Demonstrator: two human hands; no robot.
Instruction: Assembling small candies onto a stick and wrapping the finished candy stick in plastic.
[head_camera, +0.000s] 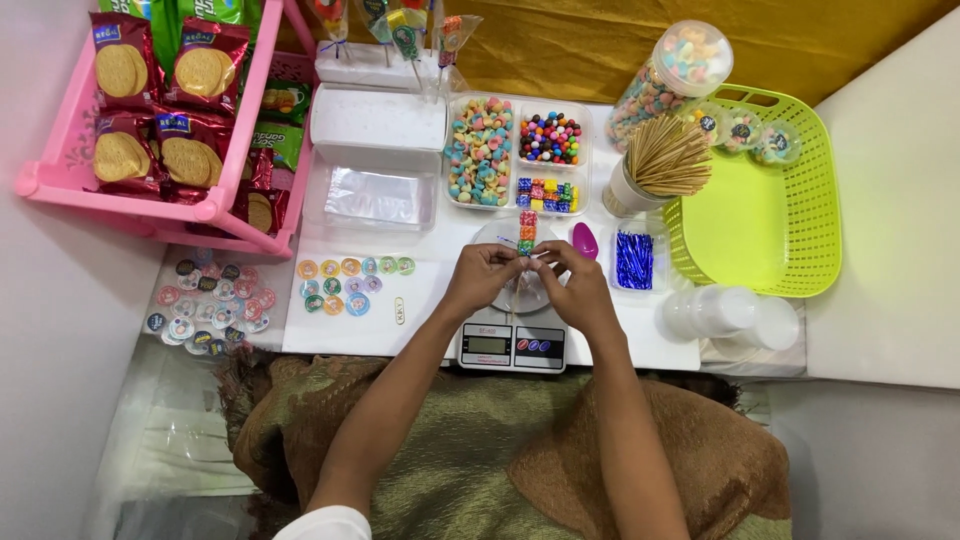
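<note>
Both hands are meeting over the small white digital kitchen scale (512, 345) at table centre: left hand (484, 280) and right hand (572, 285) are pinching the lower end of a short skewer of stacked multicolour candies (527, 231), which is pointing toward 12 o'clock. Judging it as the wrapping or tying step; next move likely calling for fine fingertip control, keeping the stack straight. Red biscuit packets (160, 110) are sitting in the pink plastic rack (60, 180) at 10 o'clock, round colourful stickers (345, 283) lying at 9 o'clock, clear divided candy tray (515, 155) at 12, bundle of wooden skewers (665, 160) at 1, lime green plastic basket (790, 200) at 2
</note>
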